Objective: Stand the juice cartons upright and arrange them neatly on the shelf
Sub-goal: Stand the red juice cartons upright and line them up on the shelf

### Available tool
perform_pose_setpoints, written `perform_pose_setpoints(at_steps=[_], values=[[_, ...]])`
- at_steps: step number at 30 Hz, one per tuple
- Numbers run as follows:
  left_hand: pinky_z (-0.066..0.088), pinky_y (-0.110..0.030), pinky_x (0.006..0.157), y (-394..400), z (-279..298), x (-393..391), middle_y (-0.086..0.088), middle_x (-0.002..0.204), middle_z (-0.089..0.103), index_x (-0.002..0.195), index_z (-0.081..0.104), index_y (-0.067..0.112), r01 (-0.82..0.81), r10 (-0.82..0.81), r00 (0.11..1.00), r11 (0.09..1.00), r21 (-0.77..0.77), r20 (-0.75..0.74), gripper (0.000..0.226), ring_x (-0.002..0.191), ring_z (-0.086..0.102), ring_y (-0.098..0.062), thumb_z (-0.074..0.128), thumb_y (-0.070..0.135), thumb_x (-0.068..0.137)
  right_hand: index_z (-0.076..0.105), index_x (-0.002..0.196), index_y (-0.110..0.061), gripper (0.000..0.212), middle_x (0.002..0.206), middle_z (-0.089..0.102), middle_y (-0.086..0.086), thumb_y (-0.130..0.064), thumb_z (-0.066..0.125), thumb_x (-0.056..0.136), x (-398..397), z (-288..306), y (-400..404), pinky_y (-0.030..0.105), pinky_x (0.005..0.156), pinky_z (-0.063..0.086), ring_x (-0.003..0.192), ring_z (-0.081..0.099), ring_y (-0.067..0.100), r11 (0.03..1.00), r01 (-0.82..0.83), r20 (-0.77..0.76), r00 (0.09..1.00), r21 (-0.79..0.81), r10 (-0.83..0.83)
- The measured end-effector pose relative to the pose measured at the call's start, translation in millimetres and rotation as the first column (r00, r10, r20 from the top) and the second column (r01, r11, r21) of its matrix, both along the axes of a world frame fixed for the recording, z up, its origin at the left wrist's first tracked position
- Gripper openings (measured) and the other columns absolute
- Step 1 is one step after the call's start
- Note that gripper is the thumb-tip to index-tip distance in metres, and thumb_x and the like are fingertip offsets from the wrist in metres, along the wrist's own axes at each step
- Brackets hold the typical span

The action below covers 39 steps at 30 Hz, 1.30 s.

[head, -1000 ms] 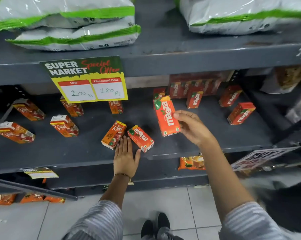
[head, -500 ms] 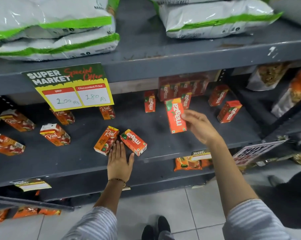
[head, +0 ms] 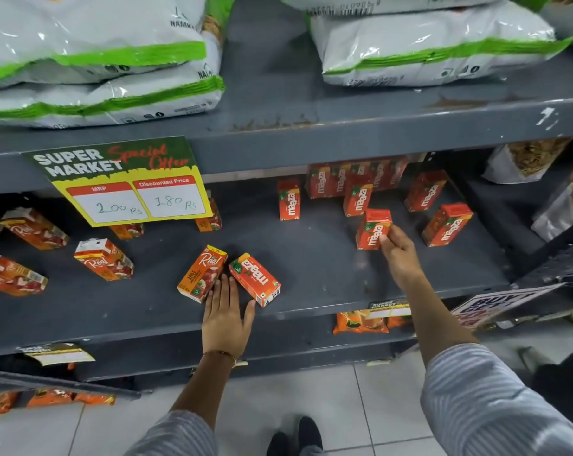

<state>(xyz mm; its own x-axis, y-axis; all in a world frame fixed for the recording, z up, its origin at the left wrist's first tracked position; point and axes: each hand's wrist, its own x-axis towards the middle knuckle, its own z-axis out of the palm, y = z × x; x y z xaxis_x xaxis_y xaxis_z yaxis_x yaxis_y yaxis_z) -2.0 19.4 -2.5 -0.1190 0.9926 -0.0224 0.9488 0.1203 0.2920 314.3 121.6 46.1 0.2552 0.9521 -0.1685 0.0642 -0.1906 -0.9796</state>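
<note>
My right hand grips a red Maaza carton, held upright on the grey middle shelf. Several more Maaza cartons stand behind it, with a row at the back wall and single ones either side. My left hand lies flat on the shelf, fingers between an orange Real carton and a Maaza carton, both lying down. Further Real cartons lie tipped on the shelf's left.
A yellow and green price sign hangs from the upper shelf edge and hides part of the shelf's back. White and green bags fill the top shelf. Snack packets lie on the lower shelf. My shoes stand on tiled floor.
My right hand has carried the Maaza carton back and to the right and brought it upright on the shelf. My left hand has stayed flat between the two lying cartons.
</note>
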Motion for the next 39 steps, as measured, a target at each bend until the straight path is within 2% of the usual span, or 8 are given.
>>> perform_pose_setpoints(at_steps=[4,9,11,14,20,29,33,39], values=[[0.029,-0.044,0.111,-0.3,1.7,0.5,-0.019,0.144,0.042,0.139,0.034,0.002,0.003,-0.003,1.000,1.000,0.001,0.007,0.094,0.135,0.037,-0.035,-0.006,0.067,0.084,0.042,0.138,-0.005,0.044,0.137,0.052,0.010,-0.002,0.047,0.094,-3.8,-2.0,-1.9,0.031,0.108,0.037,0.126,0.048,0.020,0.994,0.074,-0.092,0.992,-0.076,-0.081],[0.027,-0.043,0.112,-0.1,1.8,0.5,-0.018,0.147,0.038,0.141,0.032,0.003,0.010,-0.011,1.000,1.000,0.008,0.022,0.094,0.137,0.035,-0.033,-0.007,0.067,0.083,0.057,0.118,-0.002,0.032,0.123,0.062,0.018,0.005,0.054,0.087,-46.7,-4.1,-26.5,0.026,0.095,0.042,0.112,0.059,0.027,0.804,0.570,-0.105,0.801,-0.168,-0.589],[0.021,-0.040,0.114,0.5,0.3,-0.9,-0.017,0.150,0.034,0.142,0.027,0.004,0.026,-0.026,1.000,1.000,0.013,0.007,0.096,0.139,0.030,-0.032,-0.010,0.068,0.081,0.064,0.106,0.000,0.022,0.112,0.067,0.020,0.002,0.058,0.085,-77.5,-2.9,-35.0,0.027,0.092,0.043,0.105,0.062,0.030,0.860,0.485,0.003,0.871,-0.160,-0.491],[0.012,-0.037,0.116,-1.1,-1.4,-4.5,-0.015,0.154,0.025,0.145,0.019,0.007,0.038,-0.038,0.999,0.999,0.015,-0.013,0.100,0.143,0.020,-0.030,-0.017,0.070,0.076,0.069,0.096,0.003,0.023,0.105,0.070,0.022,-0.016,0.065,0.086,-126.0,5.7,-39.6,0.032,0.091,0.045,0.105,0.063,0.034,0.978,0.050,0.204,0.979,-0.200,-0.008],[0.008,-0.036,0.117,-12.9,-8.1,-13.4,-0.014,0.155,0.022,0.145,0.017,0.008,0.050,-0.048,0.998,0.998,0.038,-0.043,0.072,0.144,0.017,-0.027,0.021,0.057,0.092,0.060,0.116,-0.002,0.052,0.122,0.063,0.014,-0.041,0.065,0.081,-182.1,16.2,-39.1,0.029,0.081,0.044,0.109,0.061,0.028,0.817,-0.420,0.413,0.713,-0.396,0.567],[-0.004,-0.030,0.116,-14.4,-15.2,-20.1,-0.009,0.158,0.011,0.147,0.005,0.012,0.093,-0.090,0.991,0.995,0.024,-0.101,0.070,0.146,0.006,-0.021,0.018,0.055,0.093,0.043,0.099,-0.013,0.047,0.108,0.066,0.014,-0.031,0.075,0.070,-200.1,5.2,-49.3,0.028,0.062,0.041,0.095,0.065,0.030,0.872,-0.404,0.594,0.641,-0.276,0.485],[-0.005,-0.030,0.115,-14.3,-17.8,-20.4,-0.009,0.158,0.012,0.147,0.005,0.012,0.092,-0.088,0.991,0.995,0.035,-0.101,0.070,0.146,0.006,-0.021,0.017,0.055,0.093,0.046,0.122,-0.007,0.071,0.122,0.060,0.012,-0.024,0.084,0.064,-191.6,5.4,-42.2,0.035,0.084,0.050,0.110,0.060,0.030,0.859,-0.410,0.402,0.763,-0.305,0.507],[-0.004,-0.030,0.115,-13.3,-19.2,-19.9,-0.008,0.159,0.009,0.147,0.004,0.014,0.083,-0.080,0.992,0.996,0.029,-0.094,0.070,0.146,0.004,-0.022,0.020,0.056,0.093,0.068,0.090,-0.001,0.026,0.094,0.069,0.012,-0.026,0.059,0.089,-181.4,4.4,-34.4,0.026,0.069,0.046,0.085,0.061,0.020,0.841,-0.433,0.206,0.835,-0.325,0.509]])
